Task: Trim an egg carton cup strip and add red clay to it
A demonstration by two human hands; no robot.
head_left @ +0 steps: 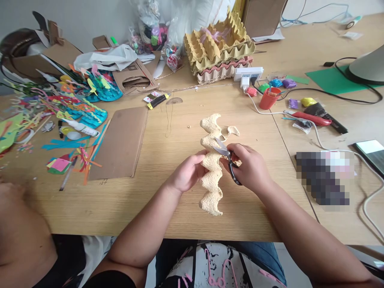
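A strip of yellowish egg carton (211,162) with a wavy edge is held upright over the table, its cups running from far to near. My left hand (191,172) grips the strip at its middle from the left, fingertips partly hidden behind it. In my right hand (250,166) is a pair of scissors (230,164) with black handles. The scissor blades are apart and lie at the strip's right side near its upper cups. A small cut-off scrap of egg carton (233,130) rests on the table just beyond the blades.
Stacked egg trays (219,48) stand at the back beside a white power strip (248,73). A red cup (269,99) and a cable are to the right. Flat cardboard (120,142) and colourful paper crafts (81,108) lie left. Another person's arm (24,228) rests at the left edge.
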